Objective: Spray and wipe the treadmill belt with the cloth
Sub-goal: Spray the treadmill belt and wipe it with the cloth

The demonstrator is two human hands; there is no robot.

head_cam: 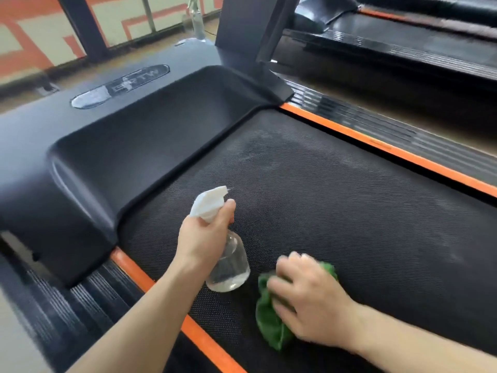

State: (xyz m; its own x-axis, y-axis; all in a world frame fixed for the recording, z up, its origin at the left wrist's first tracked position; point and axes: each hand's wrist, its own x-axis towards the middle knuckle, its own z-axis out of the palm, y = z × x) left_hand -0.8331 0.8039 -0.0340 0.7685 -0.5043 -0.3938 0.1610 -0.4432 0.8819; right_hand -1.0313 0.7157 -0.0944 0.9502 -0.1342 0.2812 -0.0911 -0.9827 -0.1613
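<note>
The black textured treadmill belt [336, 200] fills the middle of the view, with a pale damp patch toward its far end. My left hand [200, 238] grips a clear spray bottle [228, 267] with a white trigger head, held just above the belt and pointing forward. My right hand [309, 300] presses a green cloth [269, 321] flat onto the belt, close to the bottle's right. Part of the cloth is hidden under my palm.
Orange strips [376, 146] border the belt on both sides, with ribbed black side rails [88, 300] beyond. The black motor cover [134, 146] rises at the belt's far end. A second spray bottle [196, 20] stands on the cover. Another treadmill [403, 47] lies to the right.
</note>
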